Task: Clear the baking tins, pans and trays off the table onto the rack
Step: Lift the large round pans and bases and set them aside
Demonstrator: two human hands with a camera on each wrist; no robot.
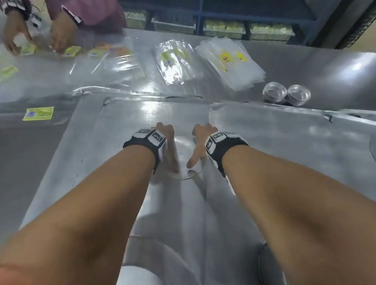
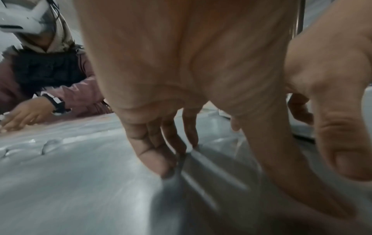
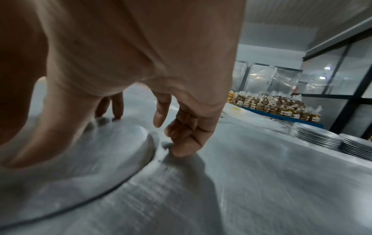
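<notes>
A small round metal tin (image 1: 184,151) lies upside down on a large flat steel tray (image 1: 136,121) in the middle of the table. My left hand (image 1: 168,143) is at its left side. Those fingers (image 2: 177,152) reach down onto the rim, and the thumb lies across the tin's top (image 2: 211,182). My right hand (image 1: 201,141) is at the right side, thumb resting on the top (image 3: 90,151). Its curled fingers (image 3: 181,143) touch the tray just beside the rim, with a small gap to it.
A second flat tray (image 1: 293,139) overlaps on the right. Two stacks of small round tins (image 1: 286,94) (image 3: 316,136) stand behind it. Clear plastic bags (image 1: 177,60) cover the far side, where another person's hands (image 1: 17,36) work. A blue rack (image 1: 251,8) stands beyond.
</notes>
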